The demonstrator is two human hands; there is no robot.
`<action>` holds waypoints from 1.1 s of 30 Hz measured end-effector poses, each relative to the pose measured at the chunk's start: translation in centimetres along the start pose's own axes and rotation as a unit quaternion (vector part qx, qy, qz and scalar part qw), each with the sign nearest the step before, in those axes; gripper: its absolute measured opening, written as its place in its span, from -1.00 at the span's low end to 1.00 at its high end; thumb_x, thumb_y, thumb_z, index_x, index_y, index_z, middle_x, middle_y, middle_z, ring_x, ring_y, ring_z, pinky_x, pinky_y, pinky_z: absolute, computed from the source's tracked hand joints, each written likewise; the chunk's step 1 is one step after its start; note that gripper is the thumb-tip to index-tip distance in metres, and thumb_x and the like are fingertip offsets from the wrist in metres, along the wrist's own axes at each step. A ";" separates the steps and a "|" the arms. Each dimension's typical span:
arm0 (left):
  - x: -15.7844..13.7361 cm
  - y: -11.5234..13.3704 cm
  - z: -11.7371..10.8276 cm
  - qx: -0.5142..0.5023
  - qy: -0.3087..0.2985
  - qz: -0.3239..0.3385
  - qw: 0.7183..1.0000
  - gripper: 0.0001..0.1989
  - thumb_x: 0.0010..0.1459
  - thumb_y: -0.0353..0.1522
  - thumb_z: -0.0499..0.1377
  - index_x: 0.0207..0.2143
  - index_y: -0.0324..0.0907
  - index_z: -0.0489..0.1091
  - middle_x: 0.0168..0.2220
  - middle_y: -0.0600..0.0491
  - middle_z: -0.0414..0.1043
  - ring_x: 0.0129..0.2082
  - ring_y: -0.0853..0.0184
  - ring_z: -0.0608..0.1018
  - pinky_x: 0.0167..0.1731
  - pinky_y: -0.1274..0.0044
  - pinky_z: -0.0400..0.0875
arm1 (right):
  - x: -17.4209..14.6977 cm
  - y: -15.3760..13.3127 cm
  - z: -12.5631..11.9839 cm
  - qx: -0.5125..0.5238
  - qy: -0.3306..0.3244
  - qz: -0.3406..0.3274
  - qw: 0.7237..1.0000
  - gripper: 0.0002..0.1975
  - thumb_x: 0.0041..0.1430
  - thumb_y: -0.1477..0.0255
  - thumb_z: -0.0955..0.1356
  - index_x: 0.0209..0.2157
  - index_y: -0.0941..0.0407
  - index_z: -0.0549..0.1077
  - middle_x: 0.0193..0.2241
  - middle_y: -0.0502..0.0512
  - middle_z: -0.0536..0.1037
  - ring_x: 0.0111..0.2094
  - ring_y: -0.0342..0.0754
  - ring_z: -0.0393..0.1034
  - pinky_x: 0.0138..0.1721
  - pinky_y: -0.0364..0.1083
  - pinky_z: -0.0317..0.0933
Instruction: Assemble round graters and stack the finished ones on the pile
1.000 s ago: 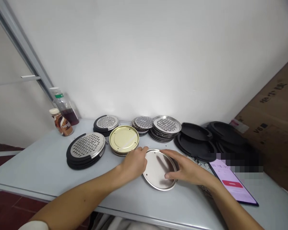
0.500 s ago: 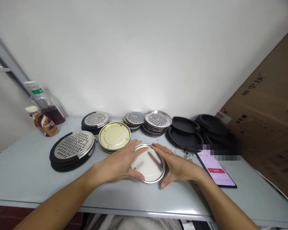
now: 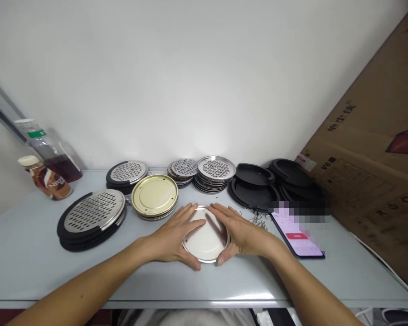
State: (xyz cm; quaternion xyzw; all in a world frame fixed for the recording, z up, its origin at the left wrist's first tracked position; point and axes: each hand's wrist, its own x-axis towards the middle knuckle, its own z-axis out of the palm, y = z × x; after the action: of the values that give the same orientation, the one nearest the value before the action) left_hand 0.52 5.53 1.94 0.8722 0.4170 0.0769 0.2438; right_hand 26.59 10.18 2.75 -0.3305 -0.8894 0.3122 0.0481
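Note:
A shiny round metal lid [image 3: 207, 235] with a raised rim lies on the table in front of me. My left hand [image 3: 177, 237] curves around its left side, fingers at the far rim and thumb at the near one. Around the right side, my right hand [image 3: 238, 233] holds the rim in the same way. Just behind my left hand is a stack topped by a gold-coloured round lid [image 3: 155, 194] with small holes. Small metal chains and rings [image 3: 258, 220] lie beyond my right hand.
Black-rimmed grater discs [image 3: 94, 213] are stacked at left. Bare metal grater discs [image 3: 216, 168] stand behind, with black round holders [image 3: 253, 194] to their right. A phone [image 3: 299, 237], a cardboard box [image 3: 370, 181], a coffee bottle [image 3: 47, 179] and a clear bottle [image 3: 59, 158] flank the table.
My right hand has closed in on the lid's right rim, and my left thumb has shifted to its near edge. The camera view has turned slightly to the right.

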 end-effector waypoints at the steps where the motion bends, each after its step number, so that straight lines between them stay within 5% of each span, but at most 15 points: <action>1: -0.1 0.0 0.0 -0.003 0.003 -0.006 1.000 0.08 -0.17 0.12 0.34 0.34 -0.04 0.04 0.42 -0.13 -0.44 0.38 -0.06 -0.29 0.29 0.08 -0.22 | -0.1 -0.1 -0.1 -0.001 0.001 0.002 1.000 0.29 -0.27 -0.04 0.52 0.38 0.05 -0.16 0.38 0.29 -0.11 0.38 0.26 -0.33 0.32 0.22 -0.38; 14: -1.8 -0.4 -1.2 -0.009 -0.001 -0.046 0.999 -0.10 -0.06 -0.03 0.36 0.30 0.16 0.07 0.43 0.06 -0.35 0.38 -0.05 -0.14 0.27 0.11 0.01 | -0.7 -1.4 -1.0 -0.016 0.020 -0.007 1.000 0.05 -0.29 -0.07 0.52 0.23 0.08 0.27 0.31 0.33 0.09 0.34 0.27 -0.15 0.30 0.17 -0.27; 24: -1.8 0.9 -1.9 -0.068 0.010 -0.046 0.997 -0.08 -0.14 0.00 0.39 0.27 0.05 0.18 0.42 -0.04 -0.23 0.37 -0.06 -0.08 0.27 0.14 0.00 | -0.7 -1.8 -0.9 -0.011 -0.013 0.026 1.000 0.10 -0.25 -0.05 0.51 0.30 0.08 0.16 0.35 0.38 -0.05 0.37 0.31 -0.29 0.30 0.21 -0.26; 27: -1.4 1.4 -2.7 -0.072 0.076 -0.031 0.994 -0.23 -0.01 -0.04 0.33 0.24 0.05 0.22 0.37 -0.03 -0.01 0.34 0.03 0.11 0.25 0.19 0.10 | -0.6 -1.6 -0.8 -0.006 -0.019 0.040 0.999 0.10 -0.26 -0.04 0.51 0.29 0.09 0.17 0.36 0.37 -0.09 0.37 0.31 -0.30 0.30 0.19 -0.23; 30: 0.1 1.1 -4.8 -0.002 0.238 -0.041 0.970 -0.51 0.19 -0.13 0.21 0.15 0.01 0.32 0.27 0.00 0.21 0.26 0.14 0.26 0.24 0.28 0.14 | -0.5 -1.6 -0.8 0.000 -0.019 0.051 0.999 0.14 -0.28 -0.03 0.53 0.31 0.07 0.13 0.37 0.36 -0.10 0.37 0.32 -0.28 0.30 0.18 -0.21; 33: 2.7 -0.5 -7.8 0.096 0.261 -0.115 0.954 -0.39 0.13 -0.09 0.24 0.19 -0.05 0.25 0.29 -0.08 0.13 0.30 0.04 0.15 0.25 0.23 0.07 | -0.6 -1.8 -0.8 0.002 -0.016 0.054 0.998 0.16 -0.28 -0.02 0.53 0.33 0.07 0.09 0.37 0.35 -0.10 0.37 0.32 -0.28 0.31 0.19 -0.22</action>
State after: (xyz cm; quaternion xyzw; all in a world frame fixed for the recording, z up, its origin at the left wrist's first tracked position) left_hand -0.80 10.68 8.30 0.7870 0.5690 0.2334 0.0489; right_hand 26.27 9.22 4.51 -0.3726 -0.8703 0.3216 0.0183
